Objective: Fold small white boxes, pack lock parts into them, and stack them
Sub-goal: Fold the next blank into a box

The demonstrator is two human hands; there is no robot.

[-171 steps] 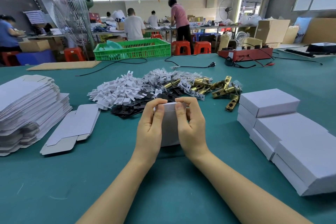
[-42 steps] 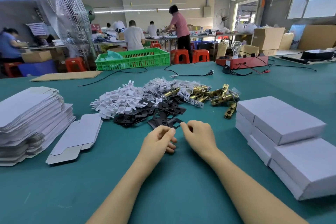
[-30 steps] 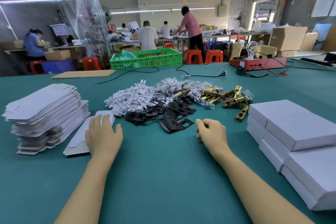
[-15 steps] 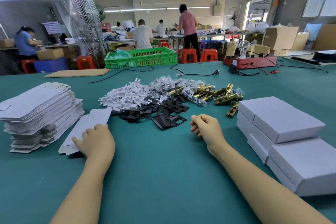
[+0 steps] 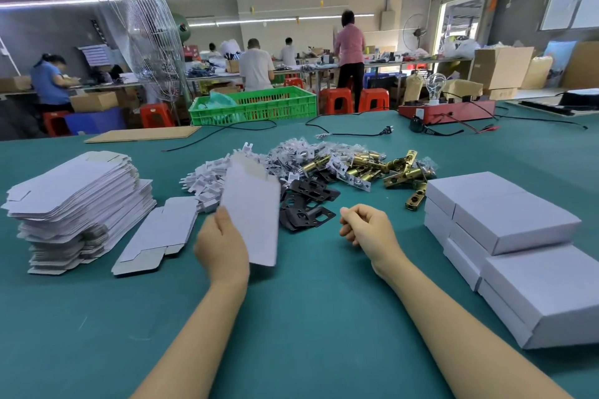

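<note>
Left hand grips a flat, matte white card blank, tilted up above the green felt tabletop. Right hand rests loosely curled, holding nothing. Folded boxes stacked at right; brass latches and black plates piled behind.

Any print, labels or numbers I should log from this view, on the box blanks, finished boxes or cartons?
No text can be read anywhere.
Flat box blank gripped by the left hand: plain white.
Finished boxes: plain white.
Stack of blanks: no print.
Brown cartons: no markings legible.
White sheet on the back wall: lines too small and blurred to read.
</note>
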